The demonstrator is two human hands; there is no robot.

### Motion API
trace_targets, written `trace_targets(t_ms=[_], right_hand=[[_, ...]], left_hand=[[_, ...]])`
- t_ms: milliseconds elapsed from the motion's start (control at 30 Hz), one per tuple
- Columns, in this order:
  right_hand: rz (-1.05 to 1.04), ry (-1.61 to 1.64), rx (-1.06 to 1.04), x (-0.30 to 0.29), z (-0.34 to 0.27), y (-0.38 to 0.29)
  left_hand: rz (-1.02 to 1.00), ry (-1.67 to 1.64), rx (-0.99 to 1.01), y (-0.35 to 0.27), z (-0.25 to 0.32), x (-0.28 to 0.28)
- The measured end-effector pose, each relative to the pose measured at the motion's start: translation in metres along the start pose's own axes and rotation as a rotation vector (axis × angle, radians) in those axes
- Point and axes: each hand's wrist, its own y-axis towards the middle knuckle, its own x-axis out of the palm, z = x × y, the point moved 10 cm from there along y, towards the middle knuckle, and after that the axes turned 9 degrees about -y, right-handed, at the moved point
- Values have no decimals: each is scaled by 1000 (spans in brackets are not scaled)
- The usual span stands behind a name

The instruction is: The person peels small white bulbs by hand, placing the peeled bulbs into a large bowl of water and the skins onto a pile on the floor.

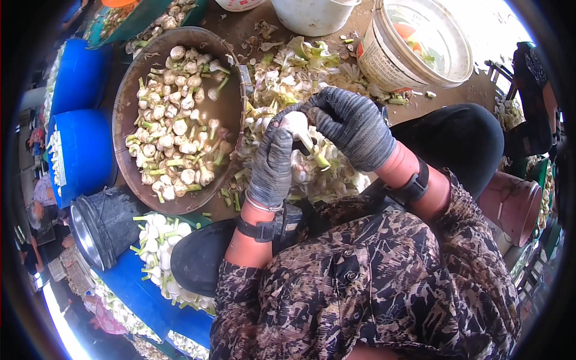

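Note:
My left hand (272, 162), in a grey knit glove, holds a white garlic bulb (294, 123) whose short green stem points down to the right. My right hand (351, 126), gloved alike, has its fingers curled close beside the bulb; whether they pinch a bit of skin cannot be made out. Below both hands lies a heap of garlic peelings (279, 85). To the left stands a wide round brown basin (121, 112) of unpeeled garlic bulbs (180, 127) with short stems, some lying in murky water. Cleaner white bulbs (157, 238) are piled beside my left knee.
A white plastic bucket (382, 58) and a pale tub (310, 15) stand beyond the peelings. Blue tubs (85, 153) and a black bucket (108, 220) are at the left. A reddish bucket (510, 207) stands at the right. Other people are at the far left and right edges.

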Motion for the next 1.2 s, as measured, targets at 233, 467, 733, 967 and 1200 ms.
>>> trace_targets(t_ms=[233, 467, 733, 967, 1200], right_hand=[[-16, -74, -120, -4, -19, -5], [13, -127, -42, -3, -6, 2], [-12, 198, 15, -10, 12, 2], [-60, -305, -296, -6, -36, -4], [25, -70, -12, -8, 13, 7]], left_hand=[[10, 163, 71, 2, 19, 6], [-74, 384, 188, -6, 32, 12], [-39, 131, 72, -1, 21, 3], [30, 274, -5, -6, 14, -1], [-28, 87, 42, -5, 14, 3]])
